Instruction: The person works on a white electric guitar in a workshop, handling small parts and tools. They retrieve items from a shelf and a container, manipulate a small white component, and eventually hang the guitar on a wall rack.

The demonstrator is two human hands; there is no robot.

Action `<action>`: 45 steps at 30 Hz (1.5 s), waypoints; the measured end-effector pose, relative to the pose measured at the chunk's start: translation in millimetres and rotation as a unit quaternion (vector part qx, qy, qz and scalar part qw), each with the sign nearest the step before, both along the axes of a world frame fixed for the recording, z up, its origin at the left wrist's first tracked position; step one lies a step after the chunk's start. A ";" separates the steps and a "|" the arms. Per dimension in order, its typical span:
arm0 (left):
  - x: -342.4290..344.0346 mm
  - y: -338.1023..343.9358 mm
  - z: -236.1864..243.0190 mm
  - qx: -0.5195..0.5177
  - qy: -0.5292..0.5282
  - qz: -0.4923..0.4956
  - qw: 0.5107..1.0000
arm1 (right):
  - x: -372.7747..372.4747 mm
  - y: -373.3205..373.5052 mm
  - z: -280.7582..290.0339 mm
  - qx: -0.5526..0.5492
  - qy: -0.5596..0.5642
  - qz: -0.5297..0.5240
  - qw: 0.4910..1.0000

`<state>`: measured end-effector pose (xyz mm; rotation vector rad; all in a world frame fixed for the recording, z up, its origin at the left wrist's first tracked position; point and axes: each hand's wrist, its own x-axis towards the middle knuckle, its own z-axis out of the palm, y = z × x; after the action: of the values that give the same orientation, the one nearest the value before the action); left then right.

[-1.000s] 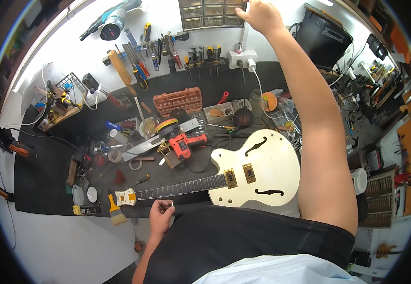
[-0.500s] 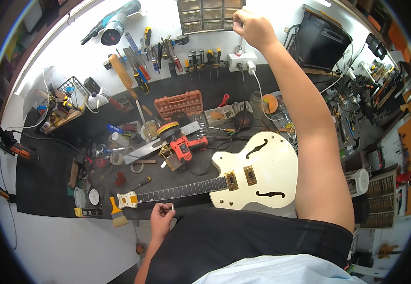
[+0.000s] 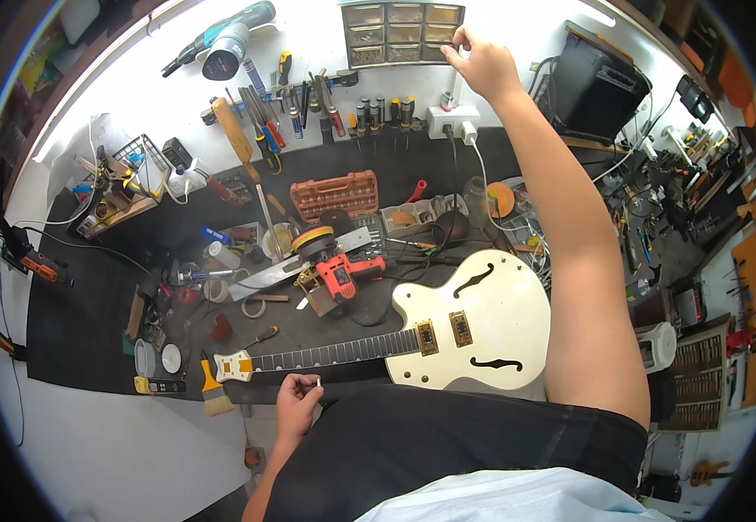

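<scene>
A cream hollow-body electric guitar (image 3: 474,326) lies flat on the black bench mat, its neck (image 3: 326,354) pointing left. My left hand (image 3: 298,403) sits at the bench's front edge just below the neck, pinching a small white piece between thumb and fingers. My right hand (image 3: 482,63) is stretched far up to the back wall, fingers at the right edge of a small-parts drawer cabinet (image 3: 402,33). Whether it grips a drawer or holds anything there, I cannot tell.
A red power tool (image 3: 343,274), an orange socket case (image 3: 336,193), a metal ruler and loose tools crowd the bench behind the guitar. Screwdrivers (image 3: 382,113) and a cordless drill (image 3: 226,36) hang on the wall. A black amplifier (image 3: 591,87) stands at the right, a brush (image 3: 213,391) at the front left.
My right hand has stayed raised at the wall cabinet, shifting slightly left along it. My left hand keeps the small white piece at the bench's front edge.
</scene>
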<state>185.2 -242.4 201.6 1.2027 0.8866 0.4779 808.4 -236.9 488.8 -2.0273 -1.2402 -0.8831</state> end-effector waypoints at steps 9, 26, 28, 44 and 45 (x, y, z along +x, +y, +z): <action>-1.5 0.2 -2.7 0.011 -0.002 0.004 1.000 | -15.8 6.2 -6.2 0.112 -0.068 0.040 0.991; -5.0 1.6 -0.5 0.000 0.001 0.014 1.000 | 24.6 13.6 45.0 -0.202 -0.375 -0.202 0.882; -4.6 1.0 -2.2 -0.005 -0.004 0.018 1.000 | 15.4 13.4 52.2 -0.027 -0.389 -0.101 0.915; 2.6 15.6 -24.8 -0.005 0.009 -0.054 0.998 | -35.5 3.7 24.8 0.163 -0.094 0.050 0.981; 3.0 19.0 -28.8 -0.004 0.001 -0.064 0.998 | -59.5 -6.3 13.4 0.186 -0.068 0.081 0.977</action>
<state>188.1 -223.4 172.7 1.2442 0.8063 0.3695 749.0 -243.2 502.2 -1.5706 -1.1892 -1.0978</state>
